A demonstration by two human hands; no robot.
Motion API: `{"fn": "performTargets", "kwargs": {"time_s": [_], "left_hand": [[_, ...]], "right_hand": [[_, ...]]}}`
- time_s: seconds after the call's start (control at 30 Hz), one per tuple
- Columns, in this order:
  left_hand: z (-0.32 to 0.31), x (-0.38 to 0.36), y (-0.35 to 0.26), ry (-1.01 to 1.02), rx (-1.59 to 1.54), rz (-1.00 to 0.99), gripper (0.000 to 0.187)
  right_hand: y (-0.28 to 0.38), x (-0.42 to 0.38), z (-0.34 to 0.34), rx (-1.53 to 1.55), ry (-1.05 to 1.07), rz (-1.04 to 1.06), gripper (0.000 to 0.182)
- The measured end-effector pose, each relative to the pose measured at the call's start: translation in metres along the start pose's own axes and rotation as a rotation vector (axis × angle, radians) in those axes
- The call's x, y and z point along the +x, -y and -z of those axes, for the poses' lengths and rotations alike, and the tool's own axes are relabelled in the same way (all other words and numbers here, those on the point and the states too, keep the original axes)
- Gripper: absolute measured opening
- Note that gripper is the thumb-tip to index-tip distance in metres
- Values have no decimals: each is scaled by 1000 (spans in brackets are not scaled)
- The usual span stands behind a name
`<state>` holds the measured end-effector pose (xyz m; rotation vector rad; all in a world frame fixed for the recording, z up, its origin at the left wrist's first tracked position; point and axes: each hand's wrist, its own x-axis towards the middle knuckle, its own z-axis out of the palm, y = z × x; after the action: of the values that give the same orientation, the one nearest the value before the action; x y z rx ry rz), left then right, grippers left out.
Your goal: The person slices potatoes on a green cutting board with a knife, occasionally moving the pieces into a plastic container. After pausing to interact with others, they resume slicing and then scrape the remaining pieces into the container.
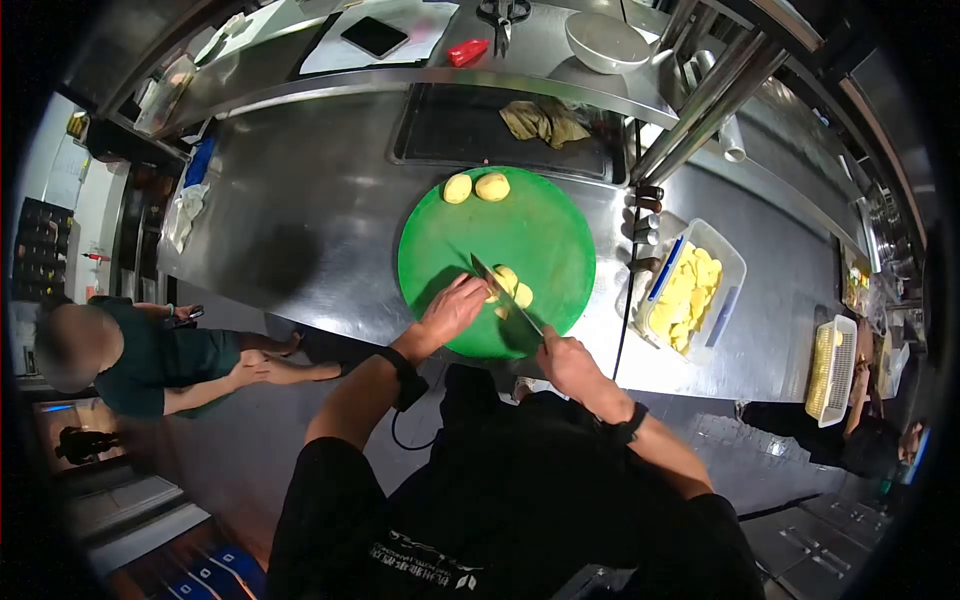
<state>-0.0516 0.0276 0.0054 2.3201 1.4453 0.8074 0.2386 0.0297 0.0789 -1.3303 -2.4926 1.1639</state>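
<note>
On a round green cutting board (540, 225), a knife (505, 293) lies slantwise, its handle in my right hand (572, 368), which is closed round it. My left hand (457, 308) is at the left of the blade, its fingers bent together over a yellow piece that they partly hide. Cut yellow slices (522, 294) lie beside the blade, on its right. Two whole peeled potatoes (474, 188) sit at the board's top edge.
A clear plastic tub (735, 275) of yellow slices stands right of the board. Behind are a black tray (430, 130) with a cloth (545, 122) and a shelf holding a white bowl (607, 43). One person (180, 355) is at the left, another (870, 440) at the far right.
</note>
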Motion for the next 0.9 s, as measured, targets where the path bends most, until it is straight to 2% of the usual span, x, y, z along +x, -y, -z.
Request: {"fn": "performTargets", "kwargs": {"time_s": [0.13,0.23,0.3,0.33,0.37,0.4,0.43,0.47,0.5,0.53,0.57,0.6,0.63,0.7,0.77,0.9], "left_hand": [[3,1,-1,-6,-4,2,15],[-3,-3,-1,6,-4,15,18],[-16,-11,11,-24,-11,8,24],[-23,-13,12,-54,-71,49,25],[-29,-15,11,-87,-133,88,27],[-21,-4,-4,94,-27,274,27],[-3,17,-20,215,-269,429,28],[-8,18,-15,264,-393,545,32],[-68,-19,16,-3,-163,347,29],[-72,-16,12,-141,7,132,26],[-51,-12,-4,-31,160,142,26],[-49,-12,-6,-13,194,95,24],[-39,-8,-23,-81,189,43,20],[-40,-11,-44,-87,111,15,24],[-62,-18,-44,-139,196,-78,23],[-74,-31,-43,-19,159,-20,26]], "right_hand": [[-8,8,-17,-2,-14,-31,20],[-15,11,-16,-23,20,-13,31],[-34,6,-22,-19,-46,71,39],[-44,8,-29,-6,-68,153,44],[-61,6,-35,-34,-105,242,57],[-61,6,-32,40,-42,210,63],[-31,5,-3,72,109,23,64],[-32,8,-6,52,107,-15,63],[-46,9,-14,66,75,31,58],[-39,10,-7,67,86,60,49],[-37,11,-7,71,42,121,39],[-42,11,-10,54,26,116,30],[-47,11,-11,25,-31,168,26],[-48,11,-10,19,-17,160,25],[-66,14,-20,-30,-24,174,26],[-48,14,-8,-10,-20,179,24]]}}
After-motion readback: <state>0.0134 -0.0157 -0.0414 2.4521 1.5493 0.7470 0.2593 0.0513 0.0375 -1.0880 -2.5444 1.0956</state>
